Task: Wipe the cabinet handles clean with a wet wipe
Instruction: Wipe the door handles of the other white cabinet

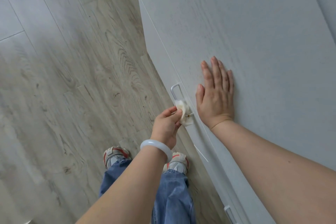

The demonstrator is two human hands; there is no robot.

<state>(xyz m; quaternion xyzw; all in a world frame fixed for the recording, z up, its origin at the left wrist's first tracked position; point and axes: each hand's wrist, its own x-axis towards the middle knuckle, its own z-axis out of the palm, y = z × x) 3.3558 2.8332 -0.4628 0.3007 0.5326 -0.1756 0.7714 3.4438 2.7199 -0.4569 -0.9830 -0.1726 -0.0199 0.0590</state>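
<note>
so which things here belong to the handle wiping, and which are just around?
Job: crumpled white wet wipe in left hand; silver metal cabinet handle; right hand flat on white cabinet top.
Around: second silver handle; white bangle; wood-look floor.

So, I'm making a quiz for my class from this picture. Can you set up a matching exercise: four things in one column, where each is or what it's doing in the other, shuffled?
Things:
1. left hand
2. right hand
3. wipe
4. bangle

States:
A. flat on the cabinet top
B. round the left wrist
C. wrapped on the handle
D. pinching the wipe

Pairs: 1-D, 2-A, 3-C, 4-B
</note>
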